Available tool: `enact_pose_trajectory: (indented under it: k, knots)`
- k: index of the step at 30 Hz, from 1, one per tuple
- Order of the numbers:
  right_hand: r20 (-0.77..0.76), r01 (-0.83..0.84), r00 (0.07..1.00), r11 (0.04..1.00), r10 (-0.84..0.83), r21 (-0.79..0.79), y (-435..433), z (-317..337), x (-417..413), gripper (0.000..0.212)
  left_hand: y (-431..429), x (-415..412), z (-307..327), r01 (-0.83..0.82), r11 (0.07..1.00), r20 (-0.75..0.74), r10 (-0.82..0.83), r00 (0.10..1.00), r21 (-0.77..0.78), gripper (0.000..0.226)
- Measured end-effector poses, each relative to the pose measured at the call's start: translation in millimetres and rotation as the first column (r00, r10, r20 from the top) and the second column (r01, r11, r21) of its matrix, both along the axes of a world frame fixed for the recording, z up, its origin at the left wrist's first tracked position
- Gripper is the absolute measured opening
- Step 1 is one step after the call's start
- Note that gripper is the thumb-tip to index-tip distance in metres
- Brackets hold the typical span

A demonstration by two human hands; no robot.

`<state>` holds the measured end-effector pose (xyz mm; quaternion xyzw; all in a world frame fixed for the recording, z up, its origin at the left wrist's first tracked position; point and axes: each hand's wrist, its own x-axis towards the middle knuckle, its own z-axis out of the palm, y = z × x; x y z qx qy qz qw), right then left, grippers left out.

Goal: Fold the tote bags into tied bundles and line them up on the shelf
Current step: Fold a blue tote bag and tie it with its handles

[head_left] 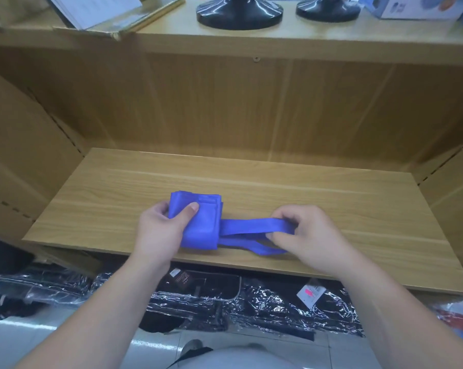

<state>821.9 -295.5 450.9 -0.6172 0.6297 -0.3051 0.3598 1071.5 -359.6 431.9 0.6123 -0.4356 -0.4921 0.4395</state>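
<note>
While the left hand grips the folded blue tote bag near the shelf's front edge, our right hand pinches its straps. If that left grip slackens, we reckon the folds could spring open before tying.

Blue tote bag, wood-grain shelf

The blue tote bag is soft, matt cloth, folded in layers. Its straps are flat cloth with a faint sheen. The shelf is pale wood-grain board, smooth with a low sheen. At 12 o'clock, 2 black bases look hard and glossy. At 6 o'clock, crinkled clear plastic wrap glints over dark goods above glossy floor tiles.
</note>
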Motion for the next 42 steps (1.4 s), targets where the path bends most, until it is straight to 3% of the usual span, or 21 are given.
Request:
enact_pose_trajectory:
  k: [4,7,8,10,12,14,16,18,19,22,25,28,29,30,33,37,39,42]
  knots:
    - [0.317,-0.152,0.935,0.987,0.163,-0.058,10.7,26.3,6.6,0.008,-1.7,9.7,-7.7,-0.016,0.997,-0.039,0.019,0.999,0.075,0.013]
    - [0.339,-0.309,0.886,0.948,0.317,-0.077,21.2,39.4,15.0,0.009,-1.8,3.9,-11.3,-0.025,0.989,-0.136,0.045,0.99,0.148,0.017]
    - [0.276,-0.377,0.884,0.925,0.377,-0.053,24.9,41.9,15.7,0.01,-2.9,1.4,-9.2,-0.039,0.985,-0.182,0.071,0.981,0.171,0.017]
    - [0.01,-0.485,0.874,0.869,0.486,0.103,30.4,38.2,15.1,0.02,-5.9,-2.8,0.5,-0.08,0.973,-0.283,0.142,0.949,0.218,0.013]
    - [-0.301,-0.437,0.807,0.856,0.509,0.276,29.3,23.5,9.6,0.048,-7.4,-6.0,15.4,-0.107,0.967,-0.365,0.189,0.912,0.232,0.011]
    - [-0.375,-0.32,0.808,0.873,0.454,0.368,24.0,13.4,5.9,0.076,-2.5,-10.3,31.5,-0.04,0.98,-0.411,0.119,0.904,0.196,0.012]
    - [-0.197,-0.219,0.922,0.87,0.333,0.442,15.8,7.6,1.4,0.095,6.9,-14.4,41.0,0.098,0.984,-0.433,-0.025,0.901,0.146,0.021]
    - [0.092,-0.183,0.983,0.838,0.158,0.514,7.0,4.0,0.3,0.087,15.5,-14.3,46.9,0.196,0.972,-0.461,-0.117,0.88,0.126,0.036]
    - [0.253,-0.194,0.965,0.837,0.068,0.512,2.4,4.4,2.0,0.08,17.7,-11.6,47.1,0.227,0.967,-0.473,-0.149,0.868,0.113,0.035]
    - [0.611,-0.2,0.786,0.895,-0.096,0.398,-12.6,11.6,10.7,0.067,24.0,-3.5,47.4,0.309,0.949,-0.471,-0.242,0.848,0.068,0.014]
    - [0.839,-0.116,0.503,0.945,-0.209,0.305,-20.8,24.6,19.8,0.054,26.7,-1.3,39.8,0.349,0.936,-0.417,-0.303,0.857,0.037,0.011]
    - [0.977,-0.041,0.142,0.985,-0.16,0.168,-22.0,34.9,24.2,0.055,20.8,-3.1,31.1,0.269,0.959,-0.453,-0.201,0.869,0.09,0.024]
    - [0.99,-0.006,0.086,0.994,-0.11,0.111,-21.4,37.7,24.8,0.051,16.4,-2.9,26.1,0.23,0.967,-0.463,-0.156,0.872,0.108,0.028]
    - [0.994,0.02,0.088,0.997,-0.07,0.068,-20.3,41.3,25.6,0.048,13.7,-3.8,24.2,0.202,0.97,-0.469,-0.118,0.875,0.134,0.034]
    - [0.979,0.014,0.204,1.0,-0.013,0.011,-14.1,44.0,20.0,0.052,8.1,-4.8,17.3,0.173,0.967,-0.48,-0.063,0.875,0.188,0.048]
    - [0.93,-0.196,0.27,0.96,0.25,-0.202,-4.8,39.3,9.9,0.063,2.5,-0.3,14.7,0.162,0.957,-0.511,-0.017,0.86,0.24,0.046]
    - [0.936,-0.188,0.254,0.962,0.243,-0.198,-2.8,35.5,8.4,0.068,2.4,-0.3,15.9,0.188,0.956,-0.492,-0.055,0.869,0.226,0.04]
    - [0.96,-0.013,0.258,0.993,0.113,-0.114,-5.0,39.8,16.5,0.058,6.5,-7.1,19.0,0.229,0.958,-0.421,-0.138,0.897,0.174,0.033]
